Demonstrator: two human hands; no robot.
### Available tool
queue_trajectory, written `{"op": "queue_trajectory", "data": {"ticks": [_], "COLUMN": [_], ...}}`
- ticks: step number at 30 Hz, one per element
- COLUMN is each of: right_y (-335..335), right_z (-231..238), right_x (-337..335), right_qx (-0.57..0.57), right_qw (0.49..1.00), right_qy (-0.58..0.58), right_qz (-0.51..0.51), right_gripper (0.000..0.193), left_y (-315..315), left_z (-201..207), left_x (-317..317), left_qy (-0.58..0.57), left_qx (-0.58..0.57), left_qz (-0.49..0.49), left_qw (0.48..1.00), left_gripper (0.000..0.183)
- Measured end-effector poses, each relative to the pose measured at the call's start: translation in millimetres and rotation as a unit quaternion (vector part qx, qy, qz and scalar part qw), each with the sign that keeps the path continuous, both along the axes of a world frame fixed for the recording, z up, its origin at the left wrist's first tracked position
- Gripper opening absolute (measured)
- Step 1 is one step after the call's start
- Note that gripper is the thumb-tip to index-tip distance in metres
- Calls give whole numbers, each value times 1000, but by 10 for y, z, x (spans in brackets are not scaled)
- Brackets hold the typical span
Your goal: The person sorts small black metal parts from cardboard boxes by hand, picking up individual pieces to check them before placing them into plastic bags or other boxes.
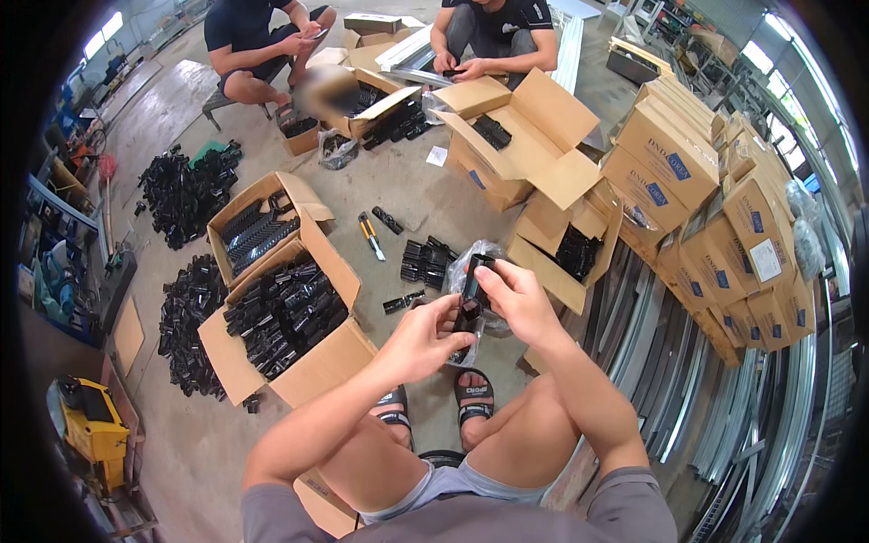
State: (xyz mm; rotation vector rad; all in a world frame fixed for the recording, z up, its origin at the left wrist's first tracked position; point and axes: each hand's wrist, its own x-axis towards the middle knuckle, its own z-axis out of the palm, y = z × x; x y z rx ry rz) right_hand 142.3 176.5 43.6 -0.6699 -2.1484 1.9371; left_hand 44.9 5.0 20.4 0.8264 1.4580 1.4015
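Note:
In front of me, above my sandalled feet, I hold a glossy black plastic part (471, 304) between both hands. My left hand (429, 338) is closed round its lower end, thumb and fingers on either side. Its upper end is pinched by my right hand (516, 299). Just behind and below them lies a clear plastic bag (490, 251), partly hidden by the hands and the part. Beyond my left hand a small group of similar black parts (427, 263) rests on the floor. A single black part (403, 302) lies nearer, close to my left fingers.
A yellow-orange utility knife (371, 237) lies ahead. Left stand open cartons of black parts (290, 312), beside loose heaps (193, 326). Rightward are an open carton (566, 249), stacked cartons (668, 149) and metal profiles (670, 380). Two people sit at the far side, one holding a phone (319, 34).

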Motion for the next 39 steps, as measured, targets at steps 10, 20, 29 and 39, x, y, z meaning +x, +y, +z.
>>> {"op": "queue_trajectory", "data": {"ticks": [10, 20, 29, 39], "right_y": [460, 1179, 1551, 2154], "right_z": [-129, -2491, -3287, -4293], "right_x": [75, 342, -11, 157], "right_qx": [-122, 342, 511, 598], "right_qw": [992, 890, 778, 741], "right_qy": [16, -292, -363, -294], "right_qz": [31, -78, -43, -77], "right_gripper": [38, 20, 17, 19], "left_y": [-108, -146, -135, 47], "left_z": [158, 70, -100, -346], "left_x": [-149, -230, -290, -360], "left_qy": [189, 356, 426, 434], "left_qx": [-94, -147, -150, -162], "left_qz": [48, 45, 36, -42], "left_qw": [976, 922, 891, 885], "left_gripper": [61, 62, 61, 63]}}
